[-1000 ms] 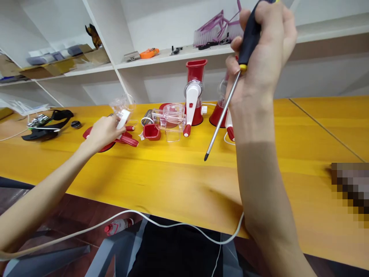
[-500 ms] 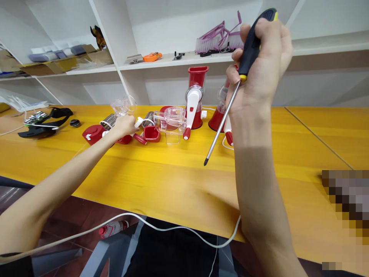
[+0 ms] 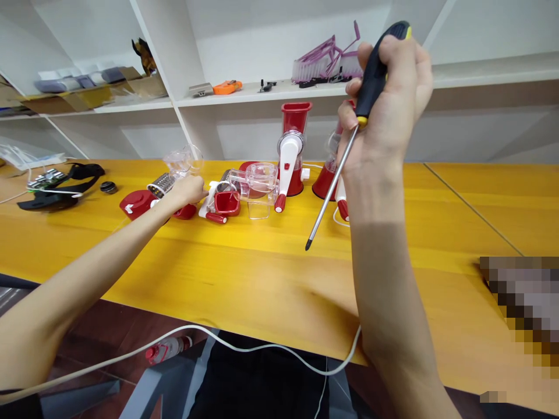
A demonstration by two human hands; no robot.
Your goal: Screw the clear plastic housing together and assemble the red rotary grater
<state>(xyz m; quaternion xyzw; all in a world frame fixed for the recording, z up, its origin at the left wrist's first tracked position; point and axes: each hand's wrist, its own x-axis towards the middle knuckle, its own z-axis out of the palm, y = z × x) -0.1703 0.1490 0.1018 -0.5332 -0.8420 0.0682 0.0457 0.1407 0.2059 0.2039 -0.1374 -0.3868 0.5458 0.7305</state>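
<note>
Bare forearms, dark sleeve edge, no gloves

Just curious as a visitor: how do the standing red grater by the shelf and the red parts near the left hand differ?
The standing grater is assembled and upright, with a white crank; the red parts lie flat and apart on the table. The left hand is at the parts; no hand is on the grater. Both are red plastic.

At upper right I am gripping a screwdriver (image 3: 349,134) with a black handle, yellow collar and silver shaft. Red-and-white grinders (image 3: 290,148) with clear plastic parts are standing at centre on the glossy orange-yellow table (image 3: 244,273). An orange tool (image 3: 227,87) and pinkish-purple brushes (image 3: 325,58) are lying on the white shelf (image 3: 262,93).
</note>
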